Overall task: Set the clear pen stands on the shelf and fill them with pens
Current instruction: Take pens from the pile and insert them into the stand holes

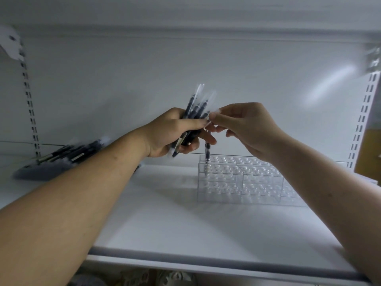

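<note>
left hand [171, 131] raised above the shelf [165, 213], fingers curled tight round a bundle of pens [195, 112]. dark barrels, pale caps, fanned upward and a bit to the right. motion blur on the tips.

right hand [245, 129] meets it from the right. thumb and forefinger pinched narrow on a pale cap end at the edge of the bundle, other fingers loosely bent. blur hides which pen exactly.

clear pen stand [243, 178] sits on the shelf, below and behind the right hand, near the back wall. stepped tiers with rows of round holes. one dark pen [207, 151] stands upright in a hole at its back left corner, just under the left hand's fingers.

loose pile of pens [68, 153] lies on the shelf far left, partly behind the left forearm, well apart from the stand.

slotted rail [28, 96] runs up the left wall, another rail [362, 120] on the right. yellowish box [369, 153] at the right edge.
</note>
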Action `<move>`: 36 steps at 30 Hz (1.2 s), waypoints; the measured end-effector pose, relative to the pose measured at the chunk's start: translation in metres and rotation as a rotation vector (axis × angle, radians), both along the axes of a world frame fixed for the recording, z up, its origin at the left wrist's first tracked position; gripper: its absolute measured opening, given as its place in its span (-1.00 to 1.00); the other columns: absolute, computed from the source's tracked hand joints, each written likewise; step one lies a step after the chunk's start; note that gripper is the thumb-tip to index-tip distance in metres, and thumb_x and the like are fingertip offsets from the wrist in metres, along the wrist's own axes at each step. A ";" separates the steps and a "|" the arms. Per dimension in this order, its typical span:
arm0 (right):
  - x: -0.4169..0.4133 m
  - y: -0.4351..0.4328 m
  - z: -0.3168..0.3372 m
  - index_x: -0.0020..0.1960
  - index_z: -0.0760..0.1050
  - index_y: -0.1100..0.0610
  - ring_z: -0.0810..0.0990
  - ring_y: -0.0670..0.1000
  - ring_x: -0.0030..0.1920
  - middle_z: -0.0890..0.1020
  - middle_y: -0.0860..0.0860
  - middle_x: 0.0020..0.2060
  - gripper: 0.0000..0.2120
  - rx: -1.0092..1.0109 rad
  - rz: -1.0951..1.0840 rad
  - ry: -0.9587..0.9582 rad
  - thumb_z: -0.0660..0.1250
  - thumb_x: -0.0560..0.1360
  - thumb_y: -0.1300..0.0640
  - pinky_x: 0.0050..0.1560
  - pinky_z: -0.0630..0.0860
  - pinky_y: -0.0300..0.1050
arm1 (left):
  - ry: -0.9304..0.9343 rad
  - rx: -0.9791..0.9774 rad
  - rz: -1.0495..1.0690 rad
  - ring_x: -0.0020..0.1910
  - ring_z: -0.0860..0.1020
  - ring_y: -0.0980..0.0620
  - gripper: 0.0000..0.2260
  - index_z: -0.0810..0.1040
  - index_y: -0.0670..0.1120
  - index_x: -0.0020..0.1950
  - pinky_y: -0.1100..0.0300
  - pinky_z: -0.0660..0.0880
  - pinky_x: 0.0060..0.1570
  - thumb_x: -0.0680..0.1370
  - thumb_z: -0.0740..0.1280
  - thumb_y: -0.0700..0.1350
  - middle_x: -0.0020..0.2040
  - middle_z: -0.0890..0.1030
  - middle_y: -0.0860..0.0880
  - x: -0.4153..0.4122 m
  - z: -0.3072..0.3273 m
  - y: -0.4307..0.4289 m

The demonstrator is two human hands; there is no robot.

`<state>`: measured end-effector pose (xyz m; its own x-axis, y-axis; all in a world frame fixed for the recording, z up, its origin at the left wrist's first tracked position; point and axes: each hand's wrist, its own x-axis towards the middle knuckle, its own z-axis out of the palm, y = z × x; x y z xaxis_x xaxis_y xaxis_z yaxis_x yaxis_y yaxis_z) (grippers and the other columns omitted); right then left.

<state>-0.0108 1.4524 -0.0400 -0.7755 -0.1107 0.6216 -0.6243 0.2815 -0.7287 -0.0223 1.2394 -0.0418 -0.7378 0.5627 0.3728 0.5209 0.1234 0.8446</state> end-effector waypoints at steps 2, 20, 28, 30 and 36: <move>-0.001 0.001 -0.001 0.00 0.73 0.19 0.77 0.05 -0.03 0.78 0.12 -0.15 -0.83 0.015 -0.009 -0.007 0.52 0.54 0.08 -0.01 0.57 0.04 | 0.006 -0.015 0.000 -0.38 0.56 0.01 -0.78 0.55 -0.27 0.21 0.22 0.44 -0.43 0.74 0.25 -0.13 -0.01 0.75 -0.23 -0.001 0.001 -0.001; -0.006 0.006 0.006 -0.02 0.59 0.17 0.73 0.06 -0.26 0.75 0.08 -0.25 -0.91 0.026 -0.129 0.246 0.34 0.65 0.24 -0.10 0.70 0.08 | 0.091 0.076 0.145 -0.45 0.25 0.04 -0.78 0.61 -0.20 0.19 0.17 0.20 -0.46 0.75 0.24 -0.10 -0.29 0.34 -0.01 -0.017 0.003 -0.012; -0.001 -0.001 0.004 0.03 0.61 0.21 0.74 0.02 -0.27 0.75 0.08 -0.25 -0.89 0.211 -0.150 0.242 0.36 0.66 0.18 -0.07 0.71 0.08 | -0.014 0.127 0.073 -0.46 0.19 0.05 -0.90 0.47 -0.18 0.18 0.20 0.12 -0.48 0.73 0.24 -0.16 -0.26 0.35 -0.02 -0.014 0.002 -0.011; -0.001 -0.004 -0.001 0.02 0.62 0.17 0.75 0.04 -0.25 0.75 0.05 -0.27 -0.91 0.303 -0.152 0.207 0.38 0.64 0.17 -0.04 0.71 0.11 | -0.037 0.122 0.041 -0.44 0.17 0.04 -0.94 0.40 -0.10 0.07 0.20 0.12 -0.48 0.73 0.24 -0.16 -0.25 0.37 -0.02 -0.013 0.002 -0.011; 0.003 -0.004 -0.003 -0.01 0.63 0.15 0.76 -0.04 -0.27 0.76 0.00 -0.31 -0.89 0.423 -0.141 0.092 0.45 0.60 0.10 -0.03 0.72 0.04 | 0.005 0.129 0.104 -0.42 0.26 0.05 -0.83 0.49 -0.22 0.24 0.18 0.16 -0.45 0.73 0.27 -0.14 -0.20 0.50 -0.02 -0.012 0.002 -0.009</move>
<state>-0.0077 1.4482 -0.0434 -0.7448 -0.2668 0.6116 -0.6152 0.6296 -0.4745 -0.0339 1.2301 -0.0396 -0.7876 0.4301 0.4413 0.5154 0.0674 0.8543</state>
